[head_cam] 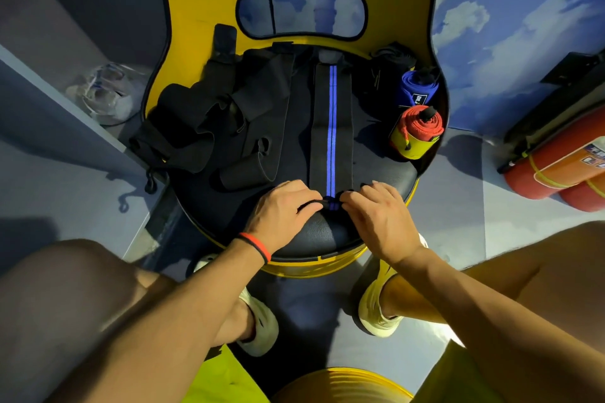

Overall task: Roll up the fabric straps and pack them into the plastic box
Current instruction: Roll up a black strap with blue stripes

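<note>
**Desk:** Which step is this?

**Photographer:** The start of rolling. The left hand (281, 209) and right hand (376, 209) each pinch the near end of the blue-striped strap (330, 127), fingers curled over a first small turn at the near edge of the seat (327, 235). The rest of it lies flat towards the far edge.

**Desk:** And next?

**Photographer:** Probably even pressure from both hands, rolling away along the stripe so the coil comes out straight.

**Desk:** The box?

**Photographer:** A clear container (104, 95) sits left of the chair. It may be the box, but it is too blurred to confirm. A red roll (422, 124) and a blue roll (417, 88) stand at the seat's far right corner, and loose black straps (203, 121) are heaped on its left.
</note>
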Demonstrator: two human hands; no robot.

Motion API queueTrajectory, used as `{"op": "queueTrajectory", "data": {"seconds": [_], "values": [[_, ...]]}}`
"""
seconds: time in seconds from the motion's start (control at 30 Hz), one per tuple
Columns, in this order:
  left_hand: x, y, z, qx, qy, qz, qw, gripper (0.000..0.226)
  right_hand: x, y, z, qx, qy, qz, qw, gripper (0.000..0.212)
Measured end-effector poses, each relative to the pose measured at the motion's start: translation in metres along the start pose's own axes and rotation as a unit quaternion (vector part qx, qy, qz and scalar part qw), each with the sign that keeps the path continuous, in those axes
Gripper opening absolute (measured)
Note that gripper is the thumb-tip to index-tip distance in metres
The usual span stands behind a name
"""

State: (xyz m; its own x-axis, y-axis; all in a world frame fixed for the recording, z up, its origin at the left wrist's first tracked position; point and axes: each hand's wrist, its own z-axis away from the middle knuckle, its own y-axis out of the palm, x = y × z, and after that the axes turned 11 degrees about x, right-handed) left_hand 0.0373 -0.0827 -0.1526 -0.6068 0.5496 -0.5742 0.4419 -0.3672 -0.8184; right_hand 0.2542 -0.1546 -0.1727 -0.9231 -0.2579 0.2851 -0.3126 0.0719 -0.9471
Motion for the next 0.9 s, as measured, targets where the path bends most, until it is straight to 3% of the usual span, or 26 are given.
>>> {"op": "queueTrajectory", "data": {"seconds": [0.13,0.37,0.57,0.7,0.8,0.9], "values": [[-0.003,0.002,-0.007,0.015,-0.049,0.047,0.998,0.013,-0.002,0.003,-0.002,0.008,0.024,-0.069,0.997,0.027],[-0.004,0.0,-0.016,0.058,-0.086,0.038,0.994,0.018,-0.007,-0.004,-0.011,0.063,0.013,-0.054,0.996,0.032],[0.0,-0.003,-0.015,0.022,-0.046,0.026,0.998,0.015,-0.009,-0.015,-0.028,0.062,0.077,-0.217,0.971,0.02],[0.006,0.003,-0.011,0.003,-0.039,0.057,0.998,0.021,-0.012,-0.009,-0.029,0.055,0.096,-0.19,0.976,0.012],[0.0,0.006,-0.019,-0.005,-0.09,0.073,0.993,0.018,-0.012,-0.007,-0.029,0.018,0.12,-0.08,0.989,0.017],[-0.007,-0.003,-0.03,0.002,-0.166,0.108,0.98,0.01,-0.006,-0.008,-0.029,0.013,0.052,-0.038,0.998,0.018]]}}
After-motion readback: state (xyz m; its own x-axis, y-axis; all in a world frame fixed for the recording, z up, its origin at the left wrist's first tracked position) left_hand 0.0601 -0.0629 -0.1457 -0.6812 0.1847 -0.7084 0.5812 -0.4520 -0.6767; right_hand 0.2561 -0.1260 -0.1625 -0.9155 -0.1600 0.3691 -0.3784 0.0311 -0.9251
